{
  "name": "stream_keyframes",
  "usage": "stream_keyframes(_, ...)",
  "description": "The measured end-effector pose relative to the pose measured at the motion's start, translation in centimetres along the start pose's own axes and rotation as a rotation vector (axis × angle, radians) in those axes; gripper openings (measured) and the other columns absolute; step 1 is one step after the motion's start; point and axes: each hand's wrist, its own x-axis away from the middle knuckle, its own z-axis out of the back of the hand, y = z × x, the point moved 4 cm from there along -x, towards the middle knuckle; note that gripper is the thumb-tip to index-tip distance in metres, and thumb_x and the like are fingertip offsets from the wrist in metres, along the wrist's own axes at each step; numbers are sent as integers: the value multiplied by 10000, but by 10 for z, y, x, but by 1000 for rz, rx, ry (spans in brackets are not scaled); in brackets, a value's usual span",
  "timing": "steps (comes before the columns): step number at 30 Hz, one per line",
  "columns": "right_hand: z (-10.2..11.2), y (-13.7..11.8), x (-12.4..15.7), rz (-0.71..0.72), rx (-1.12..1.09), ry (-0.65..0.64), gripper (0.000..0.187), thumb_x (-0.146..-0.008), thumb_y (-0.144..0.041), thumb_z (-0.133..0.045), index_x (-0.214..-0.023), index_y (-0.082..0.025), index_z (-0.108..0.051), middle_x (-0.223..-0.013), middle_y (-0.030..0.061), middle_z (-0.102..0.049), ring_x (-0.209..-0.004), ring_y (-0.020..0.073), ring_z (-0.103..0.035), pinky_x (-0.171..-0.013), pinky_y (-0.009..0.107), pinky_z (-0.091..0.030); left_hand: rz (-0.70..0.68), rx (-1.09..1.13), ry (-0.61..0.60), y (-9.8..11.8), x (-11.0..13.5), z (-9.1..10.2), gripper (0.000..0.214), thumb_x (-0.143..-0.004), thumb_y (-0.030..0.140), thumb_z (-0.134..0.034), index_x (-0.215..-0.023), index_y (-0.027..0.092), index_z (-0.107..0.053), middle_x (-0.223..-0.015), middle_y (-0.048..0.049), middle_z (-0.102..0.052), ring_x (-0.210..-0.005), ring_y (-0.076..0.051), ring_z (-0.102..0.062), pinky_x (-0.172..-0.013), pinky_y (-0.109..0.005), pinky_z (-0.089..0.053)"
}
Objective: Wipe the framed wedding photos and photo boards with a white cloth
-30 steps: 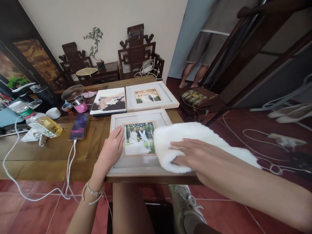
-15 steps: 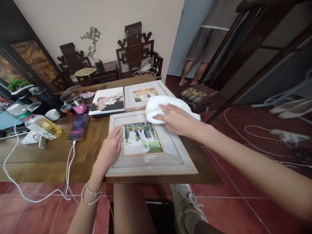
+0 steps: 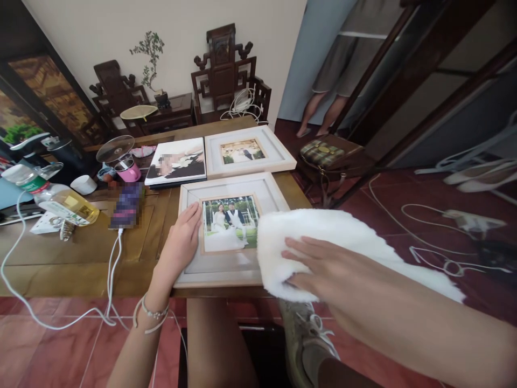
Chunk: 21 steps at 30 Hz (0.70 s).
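Observation:
A pale wooden photo frame (image 3: 226,188) with a wedding picture lies flat at the near edge of the wooden table (image 3: 81,258). My left hand (image 3: 182,242) rests flat on the frame's left side, fingers stretched out. My right hand (image 3: 319,264) presses flat, fingers spread, on a fluffy white cloth (image 3: 323,231) that covers the frame's right part and near right corner. A second pale frame (image 3: 248,151) and a frameless photo canvas (image 3: 175,161) lie farther back on the table.
A phone (image 3: 126,205) on a white cable, a tipped bottle (image 3: 60,199), a pink cup (image 3: 128,171) and a small fan (image 3: 115,148) sit at left. Carved chairs stand behind. A person stands in the doorway (image 3: 323,81). Cables lie on the red floor.
My right hand has swept the white cloth from the frame's far right corner back toward me, onto its near right side. My left hand has stayed on the frame's left side.

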Motion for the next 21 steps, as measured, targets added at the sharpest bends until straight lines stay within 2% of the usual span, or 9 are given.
stream_keyframes(5, -21, -20, -26, 129, -45, -152, 336, -608, -29, -500, -771, -243, -701, -1019, 89, -747, -1037, 277, -657, -1056, 428, -422, 14, -10, -12, 1, -1, 0, 449, -1003, 268, -339, -1420, 162, -468, -1515, -114, -438, -1422, -230, -374, -1165, -459, -336)
stream_keyframes(8, -30, -37, -49, 214, -65, -250, 360, -626, -45, -531, -898, -161, -736, -1118, 163, -719, -1105, 313, -635, -1055, 455, -415, 3, -23, -15, 1, -1, 1, 460, -1003, 262, -328, -1421, 126, -462, -1513, -129, -436, -1423, -225, -370, -1166, -443, -337)
stream_keyframes(10, -32, -48, -64, 267, -68, -279, 367, -655, -72, -561, -972, -122, -738, -1189, 214, -680, -1175, 347, -595, -1042, 470, -422, -15, -31, -15, 2, -1, 2, 459, -999, 248, -328, -1419, 122, -465, -1509, -132, -442, -1423, -221, -369, -1171, -439, -331)
stream_keyframes(13, -34, -57, -74, 289, -67, -284, 340, -686, -97, -590, -993, -111, -736, -1268, 239, -627, -1253, 367, -532, -1057, 475, -404, -31, -27, -22, 2, -1, 3, 458, -990, 222, -333, -1425, 160, -461, -1514, -116, -439, -1421, -217, -373, -1167, -453, -334)
stream_keyframes(17, -38, -45, -56, 218, -54, -248, 311, -647, -92, -614, -921, -156, -745, -1255, 195, -649, -1233, 349, -555, -1038, 475, -432, -45, -10, 0, 1, -1, 5, 445, -990, 244, -348, -1404, 164, -491, -1492, -118, -469, -1405, -218, -402, -1166, -452, -339)
stream_keyframes(21, -20, -14, -21, 44, -13, -107, 262, -654, -48, -584, -737, -254, -723, -1118, 105, -727, -1106, 294, -642, -972, 442, -496, -42, 0, 10, 1, -2, 4, 440, -993, 267, -354, -1386, 151, -513, -1484, -123, -479, -1405, -225, -404, -1169, -458, -334)
